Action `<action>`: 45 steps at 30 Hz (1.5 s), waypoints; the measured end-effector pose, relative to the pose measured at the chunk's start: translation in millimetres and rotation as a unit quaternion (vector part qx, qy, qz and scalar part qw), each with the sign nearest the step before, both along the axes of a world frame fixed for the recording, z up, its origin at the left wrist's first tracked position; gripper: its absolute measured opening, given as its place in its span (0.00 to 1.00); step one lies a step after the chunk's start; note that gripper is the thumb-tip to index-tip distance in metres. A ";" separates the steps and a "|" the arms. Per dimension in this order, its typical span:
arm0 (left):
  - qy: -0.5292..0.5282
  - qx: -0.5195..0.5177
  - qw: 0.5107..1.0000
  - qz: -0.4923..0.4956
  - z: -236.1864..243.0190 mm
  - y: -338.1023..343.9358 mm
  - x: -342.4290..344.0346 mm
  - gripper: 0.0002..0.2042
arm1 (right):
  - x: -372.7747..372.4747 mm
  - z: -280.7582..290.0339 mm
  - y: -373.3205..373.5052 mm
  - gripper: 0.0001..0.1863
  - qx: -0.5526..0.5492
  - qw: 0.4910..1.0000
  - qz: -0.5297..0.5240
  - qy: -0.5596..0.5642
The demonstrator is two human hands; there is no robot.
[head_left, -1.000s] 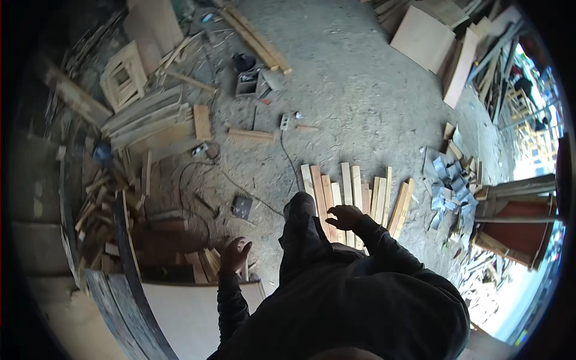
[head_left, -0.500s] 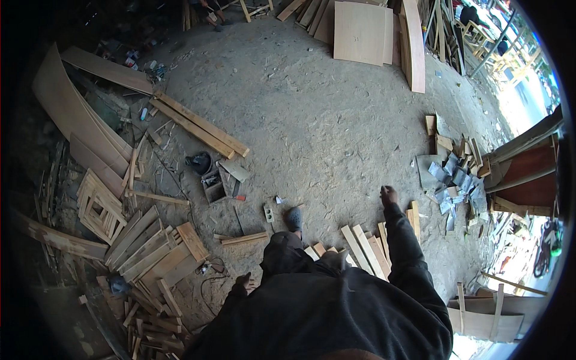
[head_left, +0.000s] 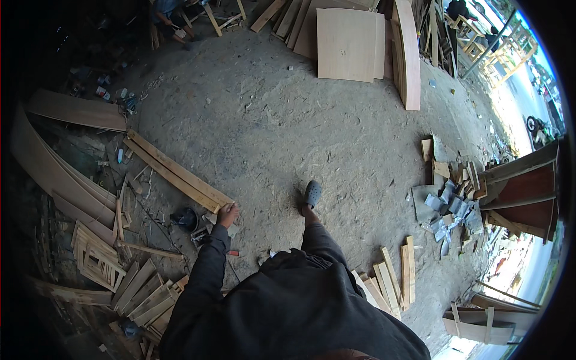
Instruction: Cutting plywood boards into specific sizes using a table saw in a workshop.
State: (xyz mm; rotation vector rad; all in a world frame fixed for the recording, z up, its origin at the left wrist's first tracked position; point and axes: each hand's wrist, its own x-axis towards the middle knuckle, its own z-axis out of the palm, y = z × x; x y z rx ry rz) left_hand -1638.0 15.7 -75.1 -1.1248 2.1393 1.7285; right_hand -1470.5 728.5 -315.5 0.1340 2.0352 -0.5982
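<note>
Two long timbers point(head_left: 180, 181), side by side on the dusty floor point(head_left: 288, 132), slanting away ahead and to the left. Over their near end in this view, the left hand point(head_left: 228, 215), with fingers loosely curled; cannot tell whether touching the wood or gripping anything. Right hand out of view. Just left of the left hand, a black bucket point(head_left: 185, 219); beside it, small clutter partly covered by the dark sleeve point(head_left: 207, 264). Farther left, bent plywood sheets point(head_left: 66, 174), then nested wooden frames point(head_left: 89, 246) and a fan of loose slats point(head_left: 153, 303). Ahead of the body, one foot in a grey clog point(head_left: 312, 192). To the right, short battens point(head_left: 391, 279), partly blocked by the torso point(head_left: 294, 312); beyond, a heap of grey scraps point(head_left: 459, 210) among offcuts, near a red-brown panel point(head_left: 528, 198). At the top, square boards point(head_left: 345, 45) beside long strips; at upper left, another person point(head_left: 168, 13), mostly in shadow.
</note>
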 end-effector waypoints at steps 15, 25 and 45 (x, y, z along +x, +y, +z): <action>-0.225 0.104 0.966 -0.074 -64.0 2.9 -421.7 0.28 | -942.4 245.8 -174.9 0.19 -0.197 0.912 -0.213 0.290; -0.239 0.044 0.959 -0.147 -77.3 -78.6 -870.3 0.28 | -1123.1 95.5 -162.7 0.22 -0.065 0.926 -0.372 -0.012; 0.046 -0.496 0.811 -0.307 -87.7 22.0 -1940.4 0.42 | -1753.1 4.6 -100.8 0.22 0.111 0.979 -0.114 0.130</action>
